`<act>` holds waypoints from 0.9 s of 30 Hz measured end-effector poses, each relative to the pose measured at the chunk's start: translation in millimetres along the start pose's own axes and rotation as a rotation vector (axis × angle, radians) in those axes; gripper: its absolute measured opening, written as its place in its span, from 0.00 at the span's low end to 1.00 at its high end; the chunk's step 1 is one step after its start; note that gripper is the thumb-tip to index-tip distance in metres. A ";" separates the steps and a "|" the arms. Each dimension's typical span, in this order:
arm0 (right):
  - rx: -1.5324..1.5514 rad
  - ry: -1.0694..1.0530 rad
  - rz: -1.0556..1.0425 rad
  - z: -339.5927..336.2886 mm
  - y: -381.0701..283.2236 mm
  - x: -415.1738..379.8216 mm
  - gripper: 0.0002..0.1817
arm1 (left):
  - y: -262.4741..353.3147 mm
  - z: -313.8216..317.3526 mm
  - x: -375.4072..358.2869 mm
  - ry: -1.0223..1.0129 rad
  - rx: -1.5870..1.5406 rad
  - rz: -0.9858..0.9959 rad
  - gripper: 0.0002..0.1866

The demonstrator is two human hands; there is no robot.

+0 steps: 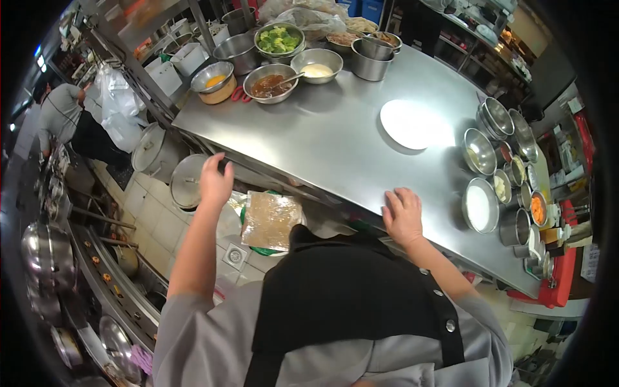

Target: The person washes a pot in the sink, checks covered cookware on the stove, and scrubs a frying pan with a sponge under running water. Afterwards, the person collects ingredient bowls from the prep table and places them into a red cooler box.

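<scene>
Right hand [402,213] palm down at desk [309,135] edge, fingers loosely spread, gripping nothing. Left hand [217,182] raised near the edge, thumb apart from fingers, nothing pinched; desk contact unclear. Best, I'd judge: right light and steady, left short of the sauce bowl [261,86] beyond it. Plate [409,124] ahead of right hand, untouched: white, oval-looking, glare washing out its right side. Desk shiny metal.

floor: pale tiles [149,209], square drain [236,256] | back right: shelving [474,40] | far left: bright light [41,61]
</scene>
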State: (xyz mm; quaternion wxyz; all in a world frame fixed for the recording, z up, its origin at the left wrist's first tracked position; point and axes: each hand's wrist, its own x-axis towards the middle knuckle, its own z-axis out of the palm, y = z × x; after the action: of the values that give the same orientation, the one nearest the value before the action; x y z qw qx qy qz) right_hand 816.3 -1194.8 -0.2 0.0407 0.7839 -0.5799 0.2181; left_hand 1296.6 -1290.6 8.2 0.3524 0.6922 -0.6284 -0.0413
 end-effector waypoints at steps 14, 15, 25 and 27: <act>-0.086 -0.002 0.106 0.5 -6.6 11.1 0.24 | -20.9 130.5 196.9 -0.129 0.239 0.088 0.29; -0.085 -0.003 0.107 -0.7 -7.7 12.1 0.24 | -19.2 134.7 196.7 -0.150 0.251 0.071 0.29; -0.079 -0.017 0.117 -1.9 -11.7 14.2 0.24 | -0.8 105.2 174.4 -0.224 0.340 -0.046 0.24; -0.088 0.007 0.118 1.2 -9.5 10.6 0.24 | -4.0 94.4 165.5 -0.212 0.369 -0.028 0.21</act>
State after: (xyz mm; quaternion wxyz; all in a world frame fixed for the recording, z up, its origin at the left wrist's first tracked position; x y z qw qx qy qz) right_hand 827.9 -1201.5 4.6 0.0641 0.7451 -0.6339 0.1973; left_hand 1286.9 -1480.7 -0.8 0.1512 0.7455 -0.6491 -0.0030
